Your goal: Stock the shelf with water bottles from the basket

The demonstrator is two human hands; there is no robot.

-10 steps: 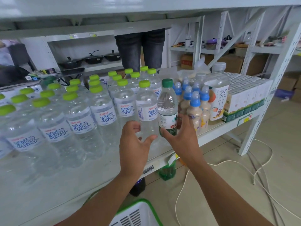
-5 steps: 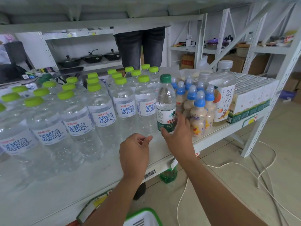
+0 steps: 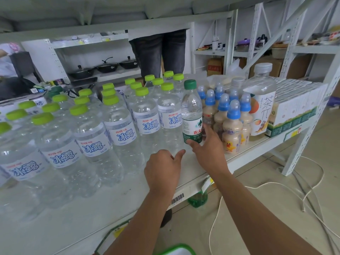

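**Spotter:** Where's the work, from your seat?

**Me:** On the shelf [image 3: 77,223]. Lime-capped water bottles [image 3: 121,129] fill it left of the green-capped bottle [image 3: 192,115], which stands upright at the right end of their front row. My right hand [image 3: 209,150] is on its lower part, with the fingers [image 3: 205,129] curled round the right side and the thumb across the foot of the label. My left hand [image 3: 161,168] hovers in front and left of that bottle, loosely curled and holding nothing.

**Spotter:** How do you finish cleanly?

**Me:** I judge this is the set-down. I'd seat the base flat, ease it left against the row with the label forward, then draw the hand straight back. The milk drinks [image 3: 232,129] just right of the bottle are small and tightly packed, so a stray knuckle could topple several.

**Spotter:** And the basket?

**Me:** Only the green rim of the basket [image 3: 181,246] shows, below and in front of the bottle. I can't see what is in it.

**Spotter:** The room?

**Me:** Behind the bottle there is more white racking, someone's legs [image 3: 160,52] and dark pans [image 3: 106,66]. To its right, past the milk drinks, are stacked cartons [image 3: 294,107] and a tall tea bottle [image 3: 261,107]. Below and to its right, a white cable [image 3: 276,184] loops on the floor.
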